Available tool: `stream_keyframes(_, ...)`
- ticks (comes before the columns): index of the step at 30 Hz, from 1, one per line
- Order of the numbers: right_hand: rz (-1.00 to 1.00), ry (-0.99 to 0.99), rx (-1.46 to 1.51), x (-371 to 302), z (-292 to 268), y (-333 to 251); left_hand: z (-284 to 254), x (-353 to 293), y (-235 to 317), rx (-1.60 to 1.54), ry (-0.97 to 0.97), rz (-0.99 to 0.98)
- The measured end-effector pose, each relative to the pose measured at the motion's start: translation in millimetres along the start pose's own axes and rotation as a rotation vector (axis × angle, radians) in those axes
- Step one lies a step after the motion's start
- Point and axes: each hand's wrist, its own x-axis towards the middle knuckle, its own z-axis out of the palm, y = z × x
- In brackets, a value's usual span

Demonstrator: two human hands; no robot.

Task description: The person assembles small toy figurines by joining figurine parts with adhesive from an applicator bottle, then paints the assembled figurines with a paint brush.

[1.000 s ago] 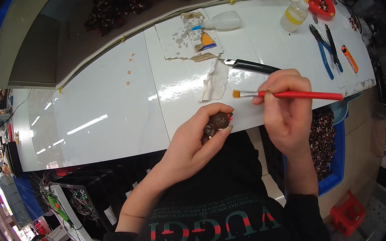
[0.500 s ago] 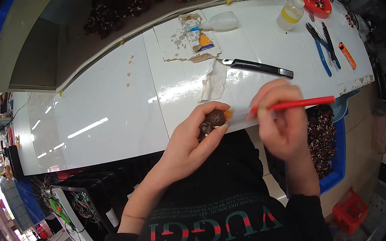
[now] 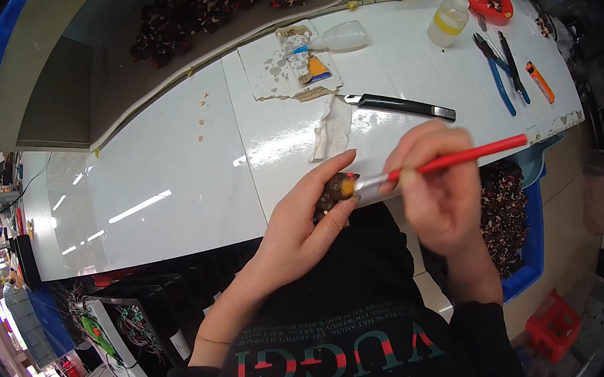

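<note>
The figure [image 3: 333, 188], dark brown and rounded, sits in the left hand [image 3: 304, 222], partly hidden by its fingers; a red bit shows at its one o'clock edge. The brush [image 3: 463, 158], in the right hand [image 3: 437, 193], has a red handle slanting toward two o'clock, a blurred silvery collar and yellow-orange bristles against the figure's three o'clock side.

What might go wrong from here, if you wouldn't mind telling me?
The left hand holds the small brown figure while the right hand works the red-handled brush against it; a hard push might make it slip. The black-handled knife lies near the right hand, blade bare, so a careless reach could nick a finger. The clear bottle, lying sideways, might leak.
</note>
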Motion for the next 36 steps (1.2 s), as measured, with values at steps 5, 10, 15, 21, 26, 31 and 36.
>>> stream_keyframes(5,-0.092,0.049,-0.366,-2.6,-14.6,12.4,-2.3,-0.8,3.2,-0.081,-0.009,-0.032)
stream_keyframes(10,-0.023,0.076,-0.076,-3.6,-2.5,-3.6,2.7,0.1,4.6,-0.076,0.026,-0.02)
stream_keyframes(15,-0.074,0.047,-0.19,-3.0,-9.8,5.5,2.3,0.2,5.3,-0.066,0.035,0.002)
stream_keyframes(21,0.075,0.261,-0.493,5.4,-41.5,-24.4,-0.7,-4.0,3.6,-0.135,0.034,0.013)
stream_keyframes(26,0.253,0.139,-1.067,10.7,-60.8,-25.2,-1.6,-6.7,8.3,-0.123,0.043,0.051)
stream_keyframes(31,0.251,0.143,-1.215,9.0,-70.7,3.1,-8.3,-6.1,12.9,-0.214,0.003,-0.01)
stream_keyframes(36,0.089,0.11,-0.757,8.4,-39.8,-4.9,-8.9,-3.5,7.5,-0.26,0.022,0.011)
